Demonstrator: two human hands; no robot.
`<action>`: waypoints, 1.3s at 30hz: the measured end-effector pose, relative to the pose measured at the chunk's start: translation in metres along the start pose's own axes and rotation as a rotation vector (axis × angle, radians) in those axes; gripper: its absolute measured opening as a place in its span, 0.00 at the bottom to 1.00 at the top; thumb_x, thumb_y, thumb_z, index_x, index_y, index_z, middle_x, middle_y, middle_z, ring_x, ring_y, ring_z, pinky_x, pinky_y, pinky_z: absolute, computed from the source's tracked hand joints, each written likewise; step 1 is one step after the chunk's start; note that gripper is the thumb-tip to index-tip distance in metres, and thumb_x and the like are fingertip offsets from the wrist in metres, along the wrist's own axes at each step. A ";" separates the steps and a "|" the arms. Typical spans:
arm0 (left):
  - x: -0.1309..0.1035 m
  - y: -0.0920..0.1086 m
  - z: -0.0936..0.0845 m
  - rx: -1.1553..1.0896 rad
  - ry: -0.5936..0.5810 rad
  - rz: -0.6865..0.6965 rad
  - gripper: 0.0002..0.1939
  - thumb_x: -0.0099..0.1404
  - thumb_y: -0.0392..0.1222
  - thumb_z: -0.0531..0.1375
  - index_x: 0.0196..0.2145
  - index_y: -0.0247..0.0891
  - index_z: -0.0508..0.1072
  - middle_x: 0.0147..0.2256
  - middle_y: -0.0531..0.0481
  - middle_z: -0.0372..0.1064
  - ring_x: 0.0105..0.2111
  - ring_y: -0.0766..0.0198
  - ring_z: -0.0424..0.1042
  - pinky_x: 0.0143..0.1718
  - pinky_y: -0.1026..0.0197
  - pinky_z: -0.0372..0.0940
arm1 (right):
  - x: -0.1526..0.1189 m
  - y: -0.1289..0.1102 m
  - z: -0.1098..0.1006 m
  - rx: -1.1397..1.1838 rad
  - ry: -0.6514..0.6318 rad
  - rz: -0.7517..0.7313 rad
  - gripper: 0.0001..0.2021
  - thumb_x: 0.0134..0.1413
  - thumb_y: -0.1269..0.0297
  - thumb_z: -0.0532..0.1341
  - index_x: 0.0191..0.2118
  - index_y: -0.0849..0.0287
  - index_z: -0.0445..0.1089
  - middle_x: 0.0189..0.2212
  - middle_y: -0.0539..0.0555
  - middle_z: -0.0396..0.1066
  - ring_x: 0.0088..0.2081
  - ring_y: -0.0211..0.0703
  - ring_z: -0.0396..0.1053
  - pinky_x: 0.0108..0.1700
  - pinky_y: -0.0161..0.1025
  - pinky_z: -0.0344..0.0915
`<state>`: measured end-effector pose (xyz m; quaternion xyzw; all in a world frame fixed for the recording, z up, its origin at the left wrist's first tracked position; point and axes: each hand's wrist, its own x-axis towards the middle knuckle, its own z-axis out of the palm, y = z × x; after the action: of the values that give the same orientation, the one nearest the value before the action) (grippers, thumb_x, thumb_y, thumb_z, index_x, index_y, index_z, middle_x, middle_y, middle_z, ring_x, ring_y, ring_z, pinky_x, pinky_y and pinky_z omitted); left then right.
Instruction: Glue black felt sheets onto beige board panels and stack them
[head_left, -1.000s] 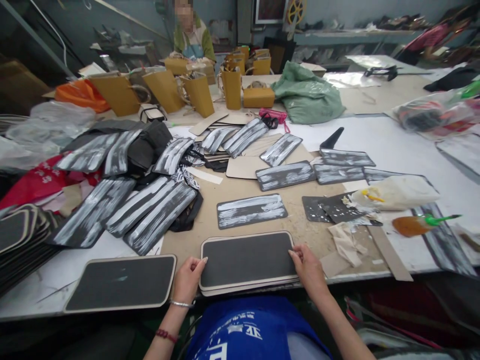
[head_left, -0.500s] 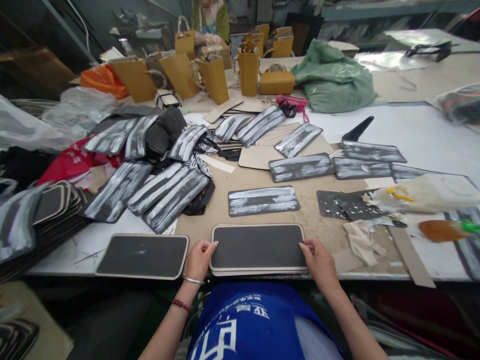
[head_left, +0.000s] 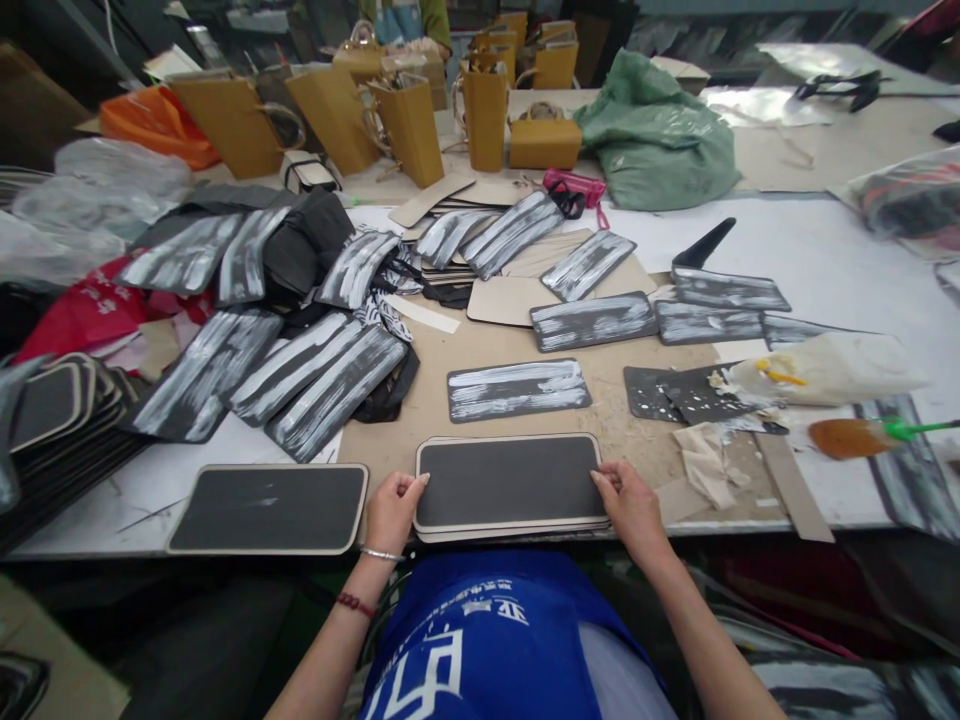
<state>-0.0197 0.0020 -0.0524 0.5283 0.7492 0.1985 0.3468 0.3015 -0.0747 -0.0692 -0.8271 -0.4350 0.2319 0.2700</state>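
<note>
A dark rectangular panel with rounded corners and a beige border lies at the table's front edge, on top of at least one similar piece. My left hand pinches its left end between thumb and fingers. At the opposite end, my right hand grips the right edge the same way. Left of my left hand rests another bordered dark panel, with a small pale smear on it. Just beyond the held panel lies a dark strip streaked with white paste.
Several white-streaked strips overlap at left, beside stacked panels. At right are a paste-filled bag, a speckled dark board and an amber bottle. Mustard bags, a green sack and another person are behind.
The view has shifted slightly, so the table's things sit a little further left and higher. Both hands keep their hold on the panel's ends.
</note>
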 end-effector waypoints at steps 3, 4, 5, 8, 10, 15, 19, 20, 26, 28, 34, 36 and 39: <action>0.000 0.001 0.000 -0.007 -0.002 -0.009 0.17 0.48 0.56 0.56 0.18 0.39 0.66 0.18 0.53 0.67 0.22 0.64 0.65 0.26 0.63 0.57 | 0.002 0.000 -0.001 0.009 -0.037 0.037 0.14 0.44 0.52 0.53 0.32 0.56 0.63 0.24 0.52 0.68 0.29 0.44 0.67 0.34 0.40 0.62; 0.000 0.000 0.000 -0.013 -0.006 -0.014 0.17 0.48 0.56 0.56 0.18 0.39 0.66 0.18 0.53 0.66 0.22 0.64 0.65 0.26 0.63 0.57 | 0.004 0.000 -0.002 0.014 -0.053 0.049 0.14 0.43 0.52 0.53 0.32 0.56 0.63 0.24 0.52 0.68 0.29 0.44 0.67 0.34 0.40 0.62; 0.000 0.000 0.001 -0.018 -0.009 -0.018 0.17 0.48 0.57 0.56 0.18 0.39 0.66 0.18 0.53 0.66 0.22 0.64 0.65 0.25 0.63 0.57 | 0.005 0.001 -0.003 0.021 -0.071 0.059 0.14 0.43 0.52 0.53 0.31 0.56 0.63 0.24 0.52 0.68 0.29 0.44 0.67 0.34 0.40 0.62; 0.001 -0.002 0.003 -0.034 -0.008 -0.016 0.18 0.47 0.58 0.56 0.17 0.39 0.65 0.17 0.53 0.65 0.21 0.64 0.64 0.25 0.63 0.57 | 0.009 0.003 -0.005 0.045 -0.129 0.076 0.13 0.43 0.52 0.53 0.30 0.56 0.63 0.25 0.52 0.68 0.29 0.44 0.67 0.34 0.40 0.62; 0.001 -0.002 0.003 -0.042 -0.004 -0.010 0.18 0.47 0.58 0.56 0.17 0.39 0.65 0.17 0.53 0.65 0.21 0.64 0.64 0.25 0.63 0.57 | 0.012 0.006 -0.006 0.063 -0.160 0.073 0.13 0.44 0.52 0.53 0.30 0.57 0.63 0.25 0.52 0.68 0.30 0.43 0.68 0.34 0.39 0.61; 0.000 -0.001 0.002 -0.029 0.001 -0.009 0.19 0.47 0.59 0.55 0.17 0.39 0.64 0.17 0.53 0.65 0.21 0.64 0.63 0.25 0.63 0.57 | 0.014 0.009 -0.006 0.049 -0.192 0.082 0.12 0.44 0.54 0.54 0.30 0.57 0.62 0.24 0.51 0.68 0.29 0.43 0.68 0.33 0.39 0.61; -0.001 0.001 0.001 -0.032 0.003 -0.012 0.18 0.47 0.58 0.56 0.17 0.39 0.64 0.17 0.53 0.65 0.21 0.64 0.64 0.25 0.63 0.57 | 0.009 -0.001 -0.007 -0.012 -0.161 0.059 0.10 0.45 0.55 0.53 0.30 0.55 0.60 0.23 0.50 0.67 0.28 0.43 0.67 0.32 0.38 0.59; -0.001 0.001 0.001 -0.030 0.003 -0.017 0.18 0.47 0.58 0.56 0.17 0.39 0.64 0.17 0.53 0.65 0.21 0.64 0.64 0.25 0.63 0.57 | 0.008 -0.004 -0.007 -0.025 -0.149 0.054 0.09 0.45 0.56 0.53 0.30 0.55 0.60 0.22 0.50 0.66 0.27 0.43 0.66 0.32 0.38 0.59; -0.001 0.001 0.003 -0.015 0.006 -0.020 0.17 0.49 0.56 0.56 0.18 0.39 0.64 0.18 0.54 0.64 0.21 0.65 0.63 0.26 0.63 0.57 | 0.005 -0.017 -0.009 -0.079 -0.130 0.063 0.07 0.44 0.58 0.53 0.29 0.54 0.58 0.21 0.49 0.66 0.26 0.43 0.65 0.31 0.39 0.59; 0.000 -0.003 0.003 -0.035 0.015 0.001 0.17 0.50 0.56 0.56 0.19 0.39 0.64 0.18 0.55 0.63 0.22 0.66 0.63 0.26 0.63 0.57 | 0.005 -0.016 -0.009 -0.084 -0.123 0.065 0.07 0.43 0.58 0.54 0.28 0.54 0.58 0.21 0.50 0.66 0.26 0.44 0.66 0.30 0.39 0.59; -0.004 -0.016 0.000 0.007 0.155 0.081 0.17 0.59 0.54 0.51 0.28 0.38 0.65 0.24 0.49 0.67 0.27 0.62 0.67 0.31 0.59 0.63 | 0.011 -0.007 -0.006 -0.100 -0.096 0.047 0.10 0.38 0.53 0.54 0.27 0.54 0.59 0.18 0.50 0.66 0.24 0.46 0.66 0.28 0.41 0.60; -0.010 -0.008 0.004 0.147 0.189 0.301 0.17 0.63 0.50 0.48 0.37 0.35 0.68 0.34 0.43 0.70 0.36 0.59 0.69 0.40 0.55 0.63 | 0.012 -0.006 -0.005 -0.110 -0.112 0.048 0.12 0.38 0.52 0.53 0.27 0.54 0.59 0.19 0.51 0.66 0.25 0.47 0.67 0.28 0.41 0.60; -0.014 0.013 0.019 0.352 0.066 0.683 0.20 0.65 0.47 0.47 0.51 0.37 0.62 0.50 0.40 0.64 0.53 0.55 0.60 0.53 0.50 0.55 | 0.013 -0.003 -0.003 -0.105 -0.127 0.055 0.14 0.37 0.50 0.53 0.28 0.54 0.59 0.21 0.53 0.67 0.26 0.48 0.68 0.30 0.43 0.61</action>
<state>0.0052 -0.0080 -0.0521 0.7921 0.5635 0.1878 0.1404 0.3078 -0.0627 -0.0670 -0.8355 -0.4396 0.2681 0.1919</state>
